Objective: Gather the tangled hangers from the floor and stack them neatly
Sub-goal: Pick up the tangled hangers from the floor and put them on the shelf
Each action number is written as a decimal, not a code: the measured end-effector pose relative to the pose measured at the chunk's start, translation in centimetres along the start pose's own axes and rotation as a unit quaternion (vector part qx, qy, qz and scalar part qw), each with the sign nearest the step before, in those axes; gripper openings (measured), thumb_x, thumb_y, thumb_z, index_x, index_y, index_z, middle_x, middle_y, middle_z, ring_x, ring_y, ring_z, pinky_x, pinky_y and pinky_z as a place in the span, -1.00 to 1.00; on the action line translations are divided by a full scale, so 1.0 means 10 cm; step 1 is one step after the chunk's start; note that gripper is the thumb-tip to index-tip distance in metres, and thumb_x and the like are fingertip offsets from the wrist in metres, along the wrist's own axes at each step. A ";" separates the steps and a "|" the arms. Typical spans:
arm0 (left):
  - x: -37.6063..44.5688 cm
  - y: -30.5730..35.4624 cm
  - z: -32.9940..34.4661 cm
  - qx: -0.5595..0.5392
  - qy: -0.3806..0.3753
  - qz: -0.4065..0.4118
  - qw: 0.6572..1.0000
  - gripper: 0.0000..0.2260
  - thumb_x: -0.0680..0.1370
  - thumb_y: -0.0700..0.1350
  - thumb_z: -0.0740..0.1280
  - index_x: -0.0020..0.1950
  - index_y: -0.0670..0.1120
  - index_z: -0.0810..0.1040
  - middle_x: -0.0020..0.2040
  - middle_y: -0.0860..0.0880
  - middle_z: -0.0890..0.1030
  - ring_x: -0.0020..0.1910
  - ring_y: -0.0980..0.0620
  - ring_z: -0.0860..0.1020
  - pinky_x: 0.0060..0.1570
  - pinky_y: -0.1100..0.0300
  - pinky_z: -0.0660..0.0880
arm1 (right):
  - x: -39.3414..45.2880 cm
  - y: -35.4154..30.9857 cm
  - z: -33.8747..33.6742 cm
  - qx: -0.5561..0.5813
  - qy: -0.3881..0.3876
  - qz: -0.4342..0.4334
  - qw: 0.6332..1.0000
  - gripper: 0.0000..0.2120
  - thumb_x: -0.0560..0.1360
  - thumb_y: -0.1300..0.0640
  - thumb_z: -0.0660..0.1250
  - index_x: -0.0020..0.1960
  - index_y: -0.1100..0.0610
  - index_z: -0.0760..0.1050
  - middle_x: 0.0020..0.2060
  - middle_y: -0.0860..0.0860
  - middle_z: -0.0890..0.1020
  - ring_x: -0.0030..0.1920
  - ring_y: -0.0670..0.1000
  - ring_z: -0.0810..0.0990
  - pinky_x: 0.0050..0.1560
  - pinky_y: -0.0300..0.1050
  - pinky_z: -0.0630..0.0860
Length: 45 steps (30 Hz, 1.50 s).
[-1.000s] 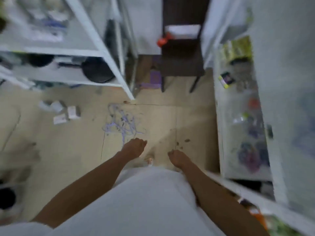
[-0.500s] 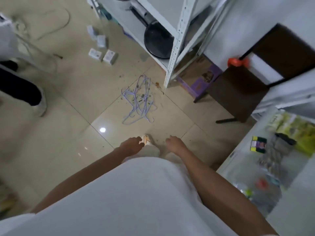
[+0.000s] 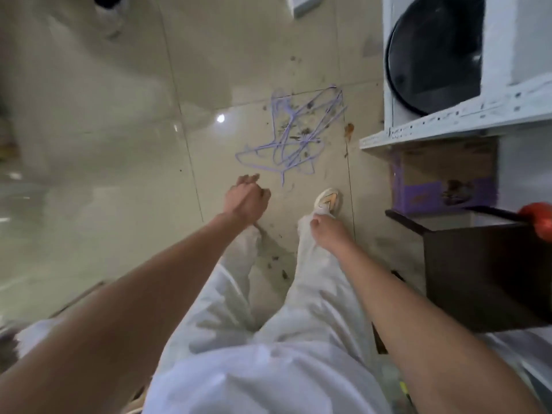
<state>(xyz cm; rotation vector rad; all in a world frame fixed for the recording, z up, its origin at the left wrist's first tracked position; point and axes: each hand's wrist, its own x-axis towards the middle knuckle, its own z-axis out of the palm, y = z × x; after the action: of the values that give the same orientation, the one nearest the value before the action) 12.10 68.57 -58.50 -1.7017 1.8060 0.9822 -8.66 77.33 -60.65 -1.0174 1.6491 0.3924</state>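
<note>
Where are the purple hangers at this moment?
In the head view, the hangers lie tangled on the floor, ahead of the left hand and left of the white shelf.

Tangled purple hangers [image 3: 294, 135] on tiled floor [image 3: 119, 144], just beyond left hand [image 3: 246, 200], loosely curled, empty. Right hand [image 3: 327, 231] on trouser leg [image 3: 310, 282].

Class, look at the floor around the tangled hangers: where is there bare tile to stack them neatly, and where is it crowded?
Bare tile lies left of the purple hangers, out past the left hand and the light reflection. Crowded: right of the tangle, by the white shelf, purple box and dark stool. Debris litters the tile under and near them.
</note>
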 end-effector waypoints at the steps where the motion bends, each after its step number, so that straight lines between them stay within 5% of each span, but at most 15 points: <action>1: 0.21 0.02 0.10 -0.001 0.000 -0.004 1.000 -0.60 0.69 0.02 0.16 0.18 -0.15 0.73 0.65 -0.01 0.30 0.63 -0.06 0.19 0.50 -0.02 0.29 | 0.23 0.05 -0.06 -0.001 -0.001 -0.003 1.000 -0.68 0.69 0.12 0.07 0.17 0.25 0.55 0.22 0.28 0.62 0.22 0.26 0.59 0.16 0.01 0.52; 5: 1.00 -0.08 0.65 -0.006 0.042 -0.011 0.999 -0.58 0.67 -0.04 0.16 -0.03 -0.24 0.74 0.68 -0.01 0.23 0.64 -0.11 0.15 0.52 -0.06 0.23 | 1.16 0.20 -0.10 -0.015 0.006 -0.009 1.000 -0.67 0.64 0.09 0.09 0.21 0.17 0.57 0.22 0.25 0.63 0.25 0.27 0.58 -0.01 -0.06 0.38; 7: 1.38 -0.10 0.94 -0.012 0.026 -0.027 0.999 -0.60 0.69 0.00 0.11 0.30 -0.15 0.64 0.71 -0.01 0.11 0.67 -0.14 0.08 0.57 -0.10 0.16 | 1.62 0.28 -0.02 -0.024 -0.001 -0.014 1.000 -0.67 0.62 0.08 0.09 0.20 0.14 0.57 0.20 0.24 0.63 0.23 0.25 0.59 -0.04 -0.09 0.34; 9: 1.78 -0.14 1.28 -0.004 -0.020 -0.031 0.999 -0.47 0.71 0.11 0.04 0.67 -0.01 0.16 0.73 0.00 -0.09 0.69 -0.18 -0.05 0.61 -0.16 0.06 | 2.08 0.38 0.07 -0.043 -0.012 -0.017 0.999 -0.68 0.61 0.08 0.08 0.16 0.13 0.57 0.17 0.22 0.64 0.22 0.24 0.59 -0.03 -0.06 0.41; 11: 2.17 -0.21 1.61 -0.014 -0.064 -0.045 0.997 -0.34 0.68 0.28 -0.04 0.71 0.05 -0.11 0.72 0.03 -0.20 0.69 -0.17 -0.13 0.62 -0.18 -0.03 | 2.58 0.46 0.19 -0.077 -0.032 -0.018 0.996 -0.69 0.61 0.11 0.11 0.20 0.13 0.56 0.20 0.17 0.62 0.27 0.21 0.56 0.10 0.00 0.50; 14: 2.71 -0.40 2.13 -0.022 -0.077 -0.053 0.995 -0.28 0.62 0.41 -0.15 0.70 0.10 -0.15 0.71 0.04 -0.22 0.69 -0.15 -0.16 0.63 -0.19 -0.07 | 3.35 0.50 0.35 -0.123 -0.031 -0.007 0.992 -0.64 0.62 0.06 0.08 0.28 0.15 0.52 0.31 0.17 0.57 0.32 0.21 0.54 0.28 0.07 0.49; 18: 3.32 -0.71 2.74 -0.024 -0.077 -0.056 0.995 -0.27 0.61 0.41 -0.14 0.71 0.09 -0.11 0.72 0.01 -0.15 0.69 -0.17 -0.12 0.62 -0.19 -0.03 | 4.27 0.43 0.57 -0.185 -0.007 -0.044 0.982 -0.59 0.65 0.04 0.10 0.41 0.18 0.44 0.39 0.18 0.51 0.35 0.22 0.51 0.24 0.09 0.49; 23: 3.91 -1.01 3.29 0.033 -0.063 -0.046 0.996 -0.31 0.63 0.27 0.12 0.69 0.01 0.07 0.71 -0.09 0.06 0.66 -0.19 0.09 0.57 -0.16 0.17 | 5.04 0.26 0.84 -0.254 0.083 -0.157 0.951 -0.54 0.61 0.13 0.25 0.50 0.13 0.35 0.41 0.11 0.45 0.42 0.17 0.41 0.24 0.09 0.49; 26: 4.18 -1.07 3.45 -0.045 0.035 -0.101 0.993 -0.58 0.58 0.09 0.24 0.39 -0.07 0.45 0.36 -0.16 0.52 0.33 -0.22 0.50 0.19 -0.12 0.51 | 5.37 0.14 0.94 -0.315 0.141 -0.208 0.915 -0.49 0.56 0.17 0.32 0.50 0.11 0.34 0.41 0.12 0.42 0.39 0.18 0.41 0.27 0.10 0.47; 28: 4.30 -1.06 3.53 -0.125 0.060 -0.165 0.976 -0.72 0.55 0.06 0.23 0.18 -0.06 0.51 0.17 -0.15 0.61 0.16 -0.24 0.60 0.01 -0.07 0.53 | 5.56 0.09 1.01 -0.367 0.143 -0.227 0.891 -0.43 0.52 0.16 0.40 0.49 0.09 0.33 0.39 0.13 0.40 0.37 0.18 0.42 0.26 0.08 0.45; 30: 4.41 -1.07 3.60 -0.186 0.010 -0.228 0.956 -0.70 0.54 0.09 0.21 0.13 -0.06 0.55 0.14 -0.18 0.65 0.12 -0.26 0.63 0.01 -0.03 0.52 | 5.69 0.05 1.06 -0.408 0.134 -0.230 0.873 -0.38 0.47 0.15 0.47 0.46 0.07 0.34 0.37 0.14 0.40 0.34 0.18 0.42 0.21 0.07 0.45; 33: 4.51 -1.06 3.75 -0.269 -0.068 -0.216 0.936 -0.68 0.55 0.08 0.24 0.13 -0.09 0.61 0.15 -0.23 0.69 0.17 -0.25 0.63 0.16 -0.04 0.57 | 5.78 0.05 1.12 -0.445 0.136 -0.226 0.856 -0.42 0.43 0.18 0.50 0.39 0.07 0.40 0.27 0.13 0.46 0.25 0.18 0.48 0.17 0.07 0.45; 37: 4.45 -0.98 3.87 -0.261 -0.040 -0.181 0.947 -0.75 0.61 0.04 0.25 0.09 -0.08 0.61 0.17 -0.23 0.69 0.20 -0.26 0.62 0.12 -0.03 0.52 | 5.73 0.14 1.15 -0.476 0.108 -0.234 0.841 -0.60 0.49 0.23 0.41 0.30 0.05 0.48 0.22 0.09 0.50 0.21 0.16 0.53 0.17 0.06 0.43; 40: 4.27 -1.01 3.88 -0.264 -0.044 -0.195 0.944 -0.72 0.61 0.03 0.23 0.09 -0.13 0.62 0.15 -0.27 0.69 0.18 -0.29 0.62 0.11 -0.04 0.52 | 5.51 0.21 1.15 -0.478 0.096 -0.244 0.838 -0.74 0.55 0.27 0.32 0.21 0.07 0.53 0.20 0.09 0.50 0.11 0.15 0.58 -0.12 0.03 0.41; 45: 3.98 -1.06 3.77 -0.379 -0.149 -0.275 0.871 -0.68 0.61 -0.05 0.22 0.10 -0.25 0.64 0.08 -0.30 0.71 0.05 -0.29 0.70 0.13 -0.11 0.64 | 5.23 0.29 1.06 -0.430 0.124 -0.199 0.872 -0.61 0.54 0.29 0.35 0.33 0.04 0.45 0.22 0.10 0.48 0.02 0.14 0.64 -0.27 0.00 0.42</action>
<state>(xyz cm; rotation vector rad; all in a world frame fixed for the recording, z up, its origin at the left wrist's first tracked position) 12.59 71.73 -114.19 -2.1539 0.6612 1.6791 -5.62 64.68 -112.51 -2.1080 1.4177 0.7700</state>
